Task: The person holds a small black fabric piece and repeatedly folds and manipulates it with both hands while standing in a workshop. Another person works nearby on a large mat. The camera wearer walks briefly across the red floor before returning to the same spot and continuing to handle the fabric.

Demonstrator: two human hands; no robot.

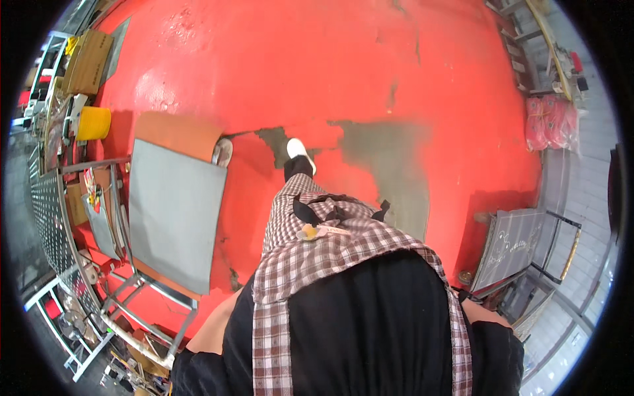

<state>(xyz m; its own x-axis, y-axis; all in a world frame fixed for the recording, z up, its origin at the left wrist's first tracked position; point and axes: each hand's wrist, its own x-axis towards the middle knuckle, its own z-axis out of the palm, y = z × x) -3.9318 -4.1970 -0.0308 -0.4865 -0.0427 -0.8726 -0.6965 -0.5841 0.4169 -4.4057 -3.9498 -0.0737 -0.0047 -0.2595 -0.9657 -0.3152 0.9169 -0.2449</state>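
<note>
Neither of my hands shows. Bare parts of my left arm (215, 323) and right arm (484, 313) appear beside my black top (370, 323), and the hands lie out of sight. A brown-and-white checked apron (330, 264) covers my front, with black bow-like trim and a small yellow ornament on it. Below it one foot in a white shoe (296, 148) points forward on the red floor (284, 72). What my hands hold or touch, if anything, is hidden.
To the left stands a metal-framed stand with a grey sheet (175, 211) over an orange-brown one. Beyond it are a yellow spool (94, 123) and a cardboard box (88, 61). On the right are a grey patterned board on a trolley (510, 247) and pink plastic-wrapped packs (551, 123).
</note>
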